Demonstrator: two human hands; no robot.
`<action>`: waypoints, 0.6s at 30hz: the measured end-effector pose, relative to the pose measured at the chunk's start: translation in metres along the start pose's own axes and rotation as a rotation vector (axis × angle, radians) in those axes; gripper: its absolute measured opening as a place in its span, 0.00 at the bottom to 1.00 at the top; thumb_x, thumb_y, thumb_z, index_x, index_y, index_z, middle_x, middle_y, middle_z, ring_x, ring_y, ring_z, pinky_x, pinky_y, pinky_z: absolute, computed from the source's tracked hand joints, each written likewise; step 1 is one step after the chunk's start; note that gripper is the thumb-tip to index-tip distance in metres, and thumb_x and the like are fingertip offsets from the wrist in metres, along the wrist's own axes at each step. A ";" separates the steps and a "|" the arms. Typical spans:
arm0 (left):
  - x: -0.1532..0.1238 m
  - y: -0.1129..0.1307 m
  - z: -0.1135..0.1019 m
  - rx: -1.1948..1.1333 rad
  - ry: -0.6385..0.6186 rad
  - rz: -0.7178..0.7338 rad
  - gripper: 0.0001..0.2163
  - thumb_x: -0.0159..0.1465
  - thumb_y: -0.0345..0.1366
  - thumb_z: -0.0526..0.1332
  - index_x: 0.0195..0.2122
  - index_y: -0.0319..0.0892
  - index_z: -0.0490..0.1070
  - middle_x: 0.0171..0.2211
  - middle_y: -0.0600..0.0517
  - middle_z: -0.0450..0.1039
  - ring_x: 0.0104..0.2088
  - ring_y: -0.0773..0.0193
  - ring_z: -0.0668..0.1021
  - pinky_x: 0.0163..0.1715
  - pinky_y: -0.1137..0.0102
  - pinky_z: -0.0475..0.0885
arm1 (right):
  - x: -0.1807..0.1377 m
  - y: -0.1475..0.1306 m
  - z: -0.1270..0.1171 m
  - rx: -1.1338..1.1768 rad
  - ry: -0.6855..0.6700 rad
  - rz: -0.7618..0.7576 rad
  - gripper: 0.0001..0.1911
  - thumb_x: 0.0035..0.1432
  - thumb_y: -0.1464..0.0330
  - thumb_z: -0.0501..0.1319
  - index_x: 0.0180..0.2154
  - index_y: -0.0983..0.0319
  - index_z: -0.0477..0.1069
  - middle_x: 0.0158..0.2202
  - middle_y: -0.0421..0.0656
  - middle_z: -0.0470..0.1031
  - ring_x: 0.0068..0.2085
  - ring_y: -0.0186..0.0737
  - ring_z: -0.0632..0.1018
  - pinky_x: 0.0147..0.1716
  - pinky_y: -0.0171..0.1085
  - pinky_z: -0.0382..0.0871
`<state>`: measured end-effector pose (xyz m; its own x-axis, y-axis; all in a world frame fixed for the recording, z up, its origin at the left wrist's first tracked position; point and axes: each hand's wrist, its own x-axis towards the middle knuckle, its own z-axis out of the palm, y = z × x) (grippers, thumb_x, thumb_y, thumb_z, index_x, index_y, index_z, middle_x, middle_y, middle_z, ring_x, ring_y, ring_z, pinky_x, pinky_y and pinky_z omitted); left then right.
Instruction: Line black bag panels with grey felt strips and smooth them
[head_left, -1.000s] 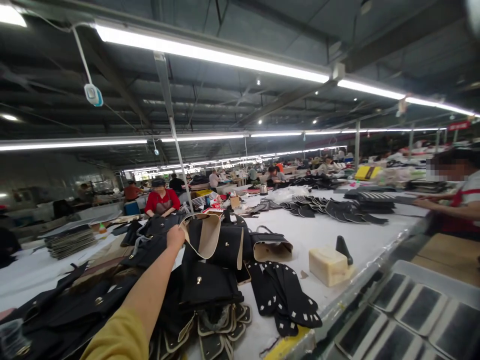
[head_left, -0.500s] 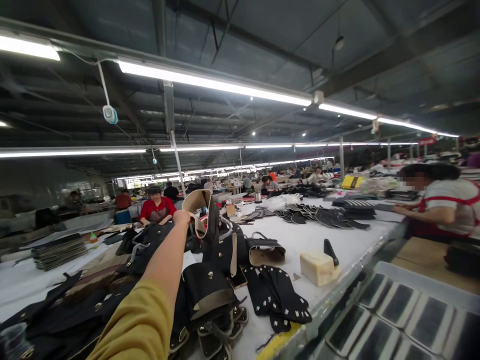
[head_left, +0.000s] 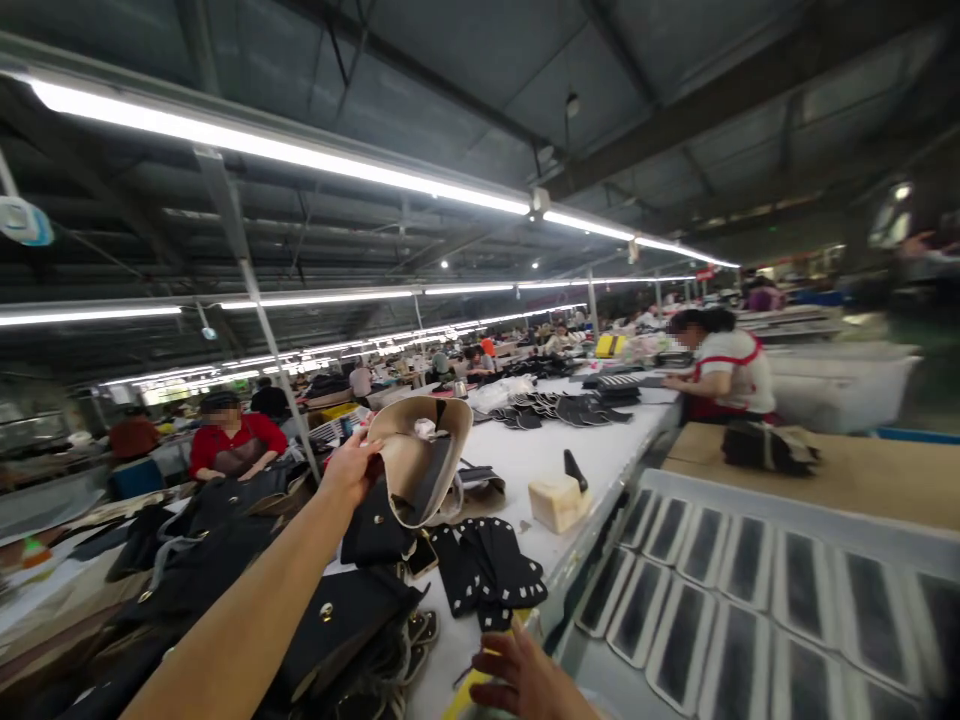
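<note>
My left hand point(head_left: 354, 468) grips the rim of a black bag point(head_left: 409, 455) and holds it up over the table, its mouth turned toward me. Inside show a beige lining and a small white wad. At the lower edge my right hand point(head_left: 529, 670) has its fingers spread and holds nothing. It is just in front of black strap pieces point(head_left: 487, 565) with shiny metal studs. Beneath my left arm lie several black bag parts point(head_left: 341, 610) with metal clasps.
A pale block point(head_left: 555, 503) with a black-handled tool stands near the table edge. At right, a grey tray point(head_left: 645, 480) carries rows of dark panels with light borders. Co-workers sit across the table, one in red point(head_left: 236, 440), one in white and red point(head_left: 720, 365).
The view has swung right. The bag in my left hand has turned so that its mouth faces me. My right hand has come into view at the bottom.
</note>
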<state>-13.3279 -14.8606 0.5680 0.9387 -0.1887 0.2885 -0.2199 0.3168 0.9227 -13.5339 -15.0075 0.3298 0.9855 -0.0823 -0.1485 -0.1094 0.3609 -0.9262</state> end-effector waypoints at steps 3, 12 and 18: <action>-0.062 -0.038 0.038 -0.146 -0.150 -0.139 0.18 0.53 0.22 0.61 0.44 0.40 0.69 0.32 0.50 0.76 0.26 0.65 0.78 0.27 0.72 0.75 | -0.010 -0.003 -0.003 0.593 0.033 -0.027 0.39 0.46 0.36 0.53 0.44 0.61 0.71 0.47 0.48 0.74 0.43 0.43 0.77 0.39 0.40 0.71; -0.202 -0.139 0.104 -0.234 -0.491 -0.370 0.37 0.49 0.30 0.70 0.59 0.47 0.56 0.39 0.48 0.76 0.31 0.61 0.79 0.27 0.72 0.75 | -0.099 -0.034 -0.106 0.928 0.401 -0.517 0.08 0.56 0.67 0.62 0.36 0.63 0.78 0.35 0.43 0.81 0.37 0.37 0.79 0.42 0.36 0.72; -0.197 -0.158 0.084 -0.459 -0.569 -0.522 0.37 0.53 0.62 0.58 0.59 0.46 0.58 0.36 0.46 0.74 0.32 0.55 0.78 0.27 0.64 0.75 | -0.145 -0.038 -0.125 0.817 0.457 -0.478 0.05 0.50 0.69 0.65 0.31 0.62 0.78 0.30 0.41 0.81 0.33 0.40 0.81 0.36 0.36 0.76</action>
<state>-13.5007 -14.9518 0.3866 0.5893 -0.8059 0.0571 0.4402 0.3796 0.8137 -13.6888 -15.1258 0.3431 0.7412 -0.6632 -0.1034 0.5670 0.7011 -0.4324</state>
